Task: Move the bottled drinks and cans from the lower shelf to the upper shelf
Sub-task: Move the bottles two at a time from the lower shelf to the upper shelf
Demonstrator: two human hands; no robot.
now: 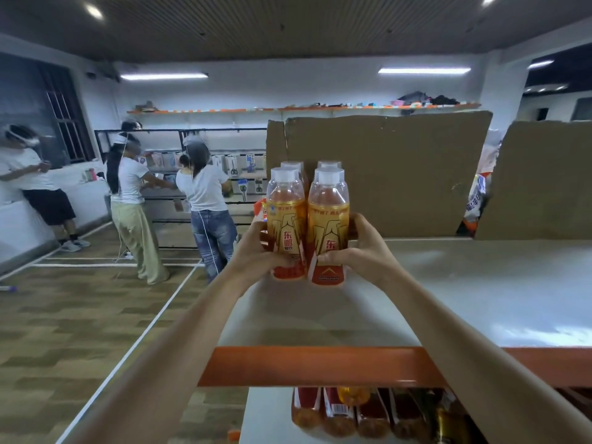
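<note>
Bottles (pixel 286 219) (clear plastic, amber drink) in curled grip of left hand (pixel 256 254) & right hand (pixel 365 248).

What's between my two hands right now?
In the head view, two orange drink bottles side by side: the left bottle in your left hand, the right bottle in your right hand. Two more bottles stand just behind.
</note>
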